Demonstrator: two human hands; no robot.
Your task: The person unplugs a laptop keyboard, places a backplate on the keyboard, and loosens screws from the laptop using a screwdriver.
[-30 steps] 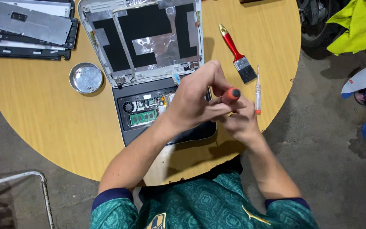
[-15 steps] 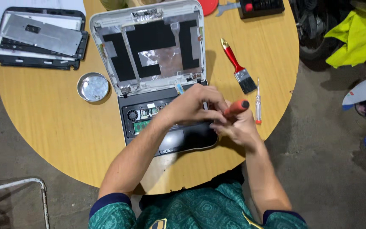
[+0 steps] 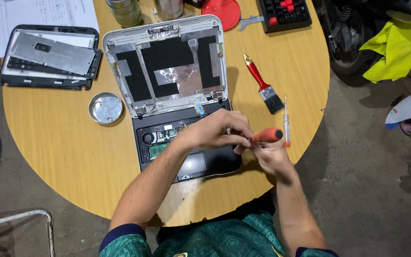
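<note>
A small opened laptop lies on the round wooden table, its lid shell tilted back with the screen removed and its circuit board bared. My right hand grips an orange-handled screwdriver at the laptop's right edge. My left hand reaches across the base and pinches the screwdriver's shaft near its tip; the tip itself is hidden by my fingers.
A red-handled paintbrush and a thin clear screwdriver lie right of the laptop. A round metal tin sits to the left, a detached panel at far left. Metal cans, a red lid and a bit case are at the back.
My view has shifted so the table sits lower in frame. Both hands have stayed together on the orange screwdriver, whose handle has tipped to lie more level, pointing right.
</note>
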